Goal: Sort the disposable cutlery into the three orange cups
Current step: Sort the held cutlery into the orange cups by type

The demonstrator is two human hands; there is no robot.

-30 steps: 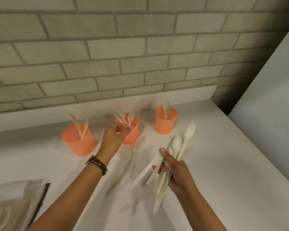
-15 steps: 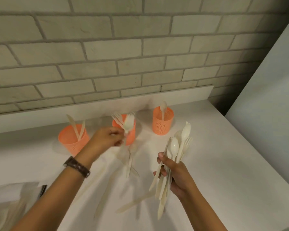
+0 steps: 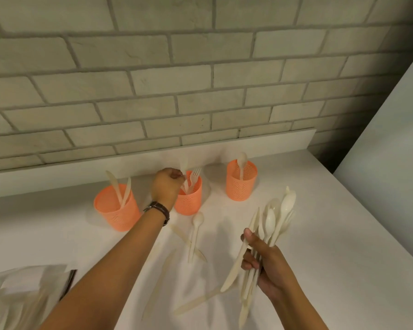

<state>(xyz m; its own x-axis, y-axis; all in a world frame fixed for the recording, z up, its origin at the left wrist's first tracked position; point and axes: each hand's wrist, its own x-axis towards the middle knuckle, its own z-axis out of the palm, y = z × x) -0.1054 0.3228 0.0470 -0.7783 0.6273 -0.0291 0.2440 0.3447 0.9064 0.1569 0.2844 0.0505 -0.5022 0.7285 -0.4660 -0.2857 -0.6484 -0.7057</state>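
Right hand (image 3: pixel 265 260), lower right of frame: fingers and thumb wrapped round the handles of a bundle of cutlery (image 3: pixel 275 222), heads fanned upward. Left hand (image 3: pixel 166 184), centre: fingers curled at the rim of the middle cup (image 3: pixel 188 201), beside the forks (image 3: pixel 195 175) in it. A pale blur rises by the fingertips; pinched or let go, cannot tell.

Left cup (image 3: pixel 117 210) holds knives (image 3: pixel 119 189); right cup (image 3: pixel 241 184) holds one spoon (image 3: pixel 241 163). Loose spoon (image 3: pixel 195 231) and loose knives (image 3: pixel 159 279) lie on the counter (image 3: pixel 332 234) between the arms.

Handling, judged: thin plastic, very light, springy, slick, so pieces will slide within a bunch. Take one by the handle and drop it handle-first.

Hard to read: the bundle overlaps, so its mix of types is unclear. Its lower ends blur. The crumpled wrapper (image 3: pixel 22 296) at lower left is cut off by the frame.
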